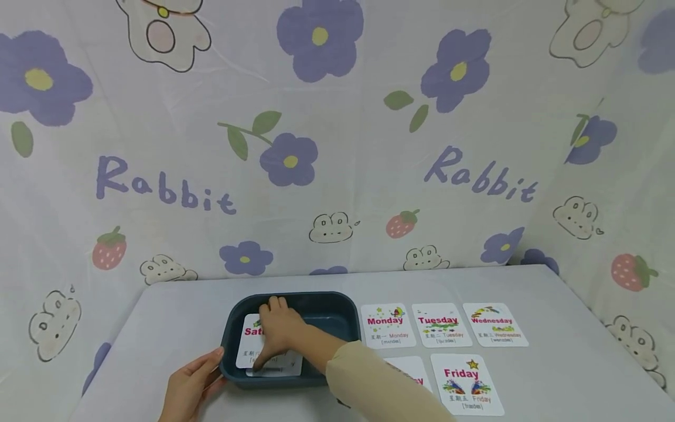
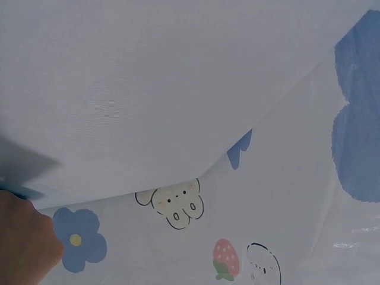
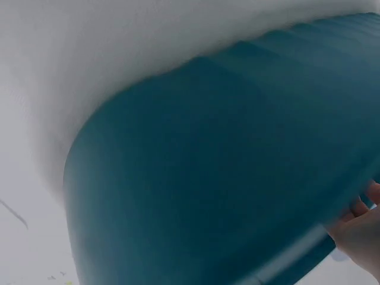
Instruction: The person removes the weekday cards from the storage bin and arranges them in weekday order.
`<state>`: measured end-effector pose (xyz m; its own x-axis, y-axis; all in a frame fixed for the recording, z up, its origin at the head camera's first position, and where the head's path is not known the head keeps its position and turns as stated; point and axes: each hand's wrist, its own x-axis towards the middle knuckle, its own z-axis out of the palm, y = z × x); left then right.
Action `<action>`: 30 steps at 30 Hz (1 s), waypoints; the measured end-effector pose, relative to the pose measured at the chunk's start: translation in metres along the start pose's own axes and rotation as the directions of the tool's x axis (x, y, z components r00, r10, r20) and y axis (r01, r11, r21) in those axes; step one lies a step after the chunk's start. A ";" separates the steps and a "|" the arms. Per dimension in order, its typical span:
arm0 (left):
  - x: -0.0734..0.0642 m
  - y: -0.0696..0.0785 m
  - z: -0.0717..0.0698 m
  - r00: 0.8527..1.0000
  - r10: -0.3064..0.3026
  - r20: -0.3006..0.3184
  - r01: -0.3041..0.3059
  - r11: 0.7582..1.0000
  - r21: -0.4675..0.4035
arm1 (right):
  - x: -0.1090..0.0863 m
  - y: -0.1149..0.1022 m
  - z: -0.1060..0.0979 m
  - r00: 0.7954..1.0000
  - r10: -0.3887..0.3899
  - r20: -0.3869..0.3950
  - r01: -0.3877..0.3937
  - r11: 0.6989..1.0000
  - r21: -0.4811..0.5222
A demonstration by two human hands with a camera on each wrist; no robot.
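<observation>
A dark blue plastic box [image 1: 343,302] stands on the table. My left hand [image 1: 192,381] holds it by its left side, fingertips right at the rim. Inside the box, my right hand [image 1: 285,328] spans a white card with red lettering starting "Sat" [image 1: 249,346], thumb at the near edge and fingers at the far edge. Partly under it lies another white card [image 1: 287,369], mostly hidden. In the right wrist view the box's outer wall [image 3: 208,160] fills the picture, with my right hand at the rim. The left wrist view catches only the back of my left hand [image 2: 27,243].
Right of the box lie Monday [image 1: 387,325], Tuesday [image 1: 442,324] and Wednesday [image 1: 494,324] cards in a row. Nearer me are a Friday card [image 1: 466,384] and a card partly covered by my right sleeve [image 1: 413,369]. A patterned cloth [image 1: 364,135] hangs behind the table.
</observation>
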<state>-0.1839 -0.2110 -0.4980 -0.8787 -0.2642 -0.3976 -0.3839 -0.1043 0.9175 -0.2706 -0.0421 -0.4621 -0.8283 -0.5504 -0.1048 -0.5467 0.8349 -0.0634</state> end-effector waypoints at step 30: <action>0.004 -0.004 0.003 1.000 -0.003 -0.020 0.003 1.000 -0.011 | -0.030 0.018 -0.052 0.996 -0.086 -0.013 0.085 0.995 -0.059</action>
<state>-0.1864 -0.2081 -0.5033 -0.8714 -0.2834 -0.4004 -0.3834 -0.1155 0.9163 -0.2617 -0.0106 -0.4088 -0.7797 -0.6202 -0.0861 -0.6216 0.7832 -0.0132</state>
